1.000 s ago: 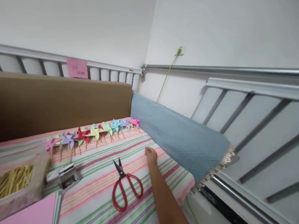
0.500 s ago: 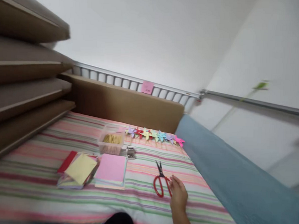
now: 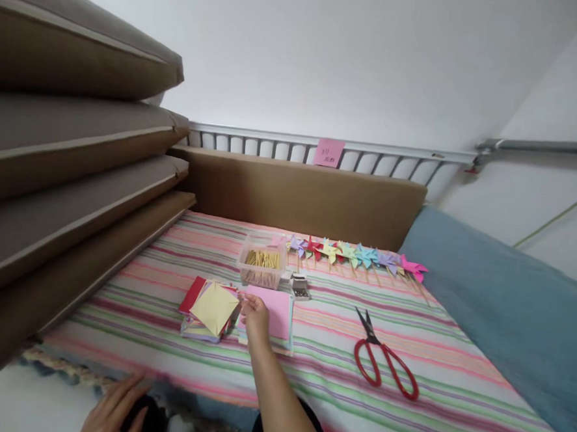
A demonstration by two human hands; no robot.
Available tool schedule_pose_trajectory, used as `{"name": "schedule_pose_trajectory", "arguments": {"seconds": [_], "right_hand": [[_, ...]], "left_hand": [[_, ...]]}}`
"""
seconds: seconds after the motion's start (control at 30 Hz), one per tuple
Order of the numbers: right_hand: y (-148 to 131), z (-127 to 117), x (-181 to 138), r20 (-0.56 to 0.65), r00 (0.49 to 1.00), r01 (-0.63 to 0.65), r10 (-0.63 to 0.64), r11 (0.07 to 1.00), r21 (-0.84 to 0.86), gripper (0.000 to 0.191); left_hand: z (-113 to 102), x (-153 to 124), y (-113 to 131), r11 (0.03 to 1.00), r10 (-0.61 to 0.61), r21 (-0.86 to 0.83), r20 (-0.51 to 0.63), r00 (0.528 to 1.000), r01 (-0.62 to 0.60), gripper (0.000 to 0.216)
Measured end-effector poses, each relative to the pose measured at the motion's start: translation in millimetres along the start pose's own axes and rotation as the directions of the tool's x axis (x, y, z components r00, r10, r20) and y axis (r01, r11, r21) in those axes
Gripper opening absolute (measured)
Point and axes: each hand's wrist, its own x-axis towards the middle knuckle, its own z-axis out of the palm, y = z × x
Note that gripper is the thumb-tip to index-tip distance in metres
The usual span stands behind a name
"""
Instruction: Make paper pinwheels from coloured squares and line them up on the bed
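Observation:
My right hand (image 3: pixel 256 313) reaches over the stack of pink and pastel paper sheets (image 3: pixel 278 313), fingers bent into a pinch at the right corner of a pale yellow paper square (image 3: pixel 214 308). That square lies on a loose pile of smaller coloured papers, with a red sheet (image 3: pixel 192 293) sticking out at the left. Low in view, my left hand (image 3: pixel 118 406) is empty with fingers apart, near my dark-clothed leg. Scissors with red handles (image 3: pixel 377 345) lie on the striped cloth to the right, blades slightly apart and untouched.
Behind the papers stand a clear plastic box (image 3: pixel 261 276) of thin sticks and a small open box (image 3: pixel 300 287) of tiny metal pieces. Several paper pinwheels (image 3: pixel 357 254) lie in a row by the brown board (image 3: pixel 299 197). Stacked cushions (image 3: pixel 78 131) rise at the left.
My right hand has left the scissors lying on the cloth and moved left to the yellow paper. My left hand has come into view at the bottom. The view has shifted left.

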Motion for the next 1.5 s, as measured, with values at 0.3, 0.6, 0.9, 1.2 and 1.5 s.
{"name": "schedule_pose_trajectory", "arguments": {"seconds": [0.3,0.6,0.9,1.2,1.5], "right_hand": [[24.1,-2.0,27.9,0.000,1.000,-0.009,0.009,0.985,-0.175,0.016],[38.6,5.8,21.5,-0.052,0.998,0.025,-0.040,0.965,-0.260,0.036],[34.9,11.7,14.3,-0.079,0.994,0.048,-0.071,0.962,-0.270,0.031],[27.3,10.5,10.6,-0.072,0.993,0.068,-0.095,0.947,-0.313,0.037],[34.3,2.8,16.3,-0.103,0.991,0.039,-0.080,0.937,-0.348,0.014]], "left_hand": [[77.2,169.8,26.7,0.993,-0.015,-0.115,0.031,0.999,0.019,0.023],[110.1,165.7,-0.8,0.975,-0.182,-0.109,0.125,0.975,0.196,0.043],[117.2,156.1,-2.7,0.960,-0.165,-0.214,0.102,0.981,0.183,0.040],[118.5,163.1,-1.5,0.931,-0.227,-0.264,0.116,0.967,0.251,0.035],[120.6,161.5,-5.6,0.933,-0.227,-0.249,0.156,0.961,0.261,0.036]]}}
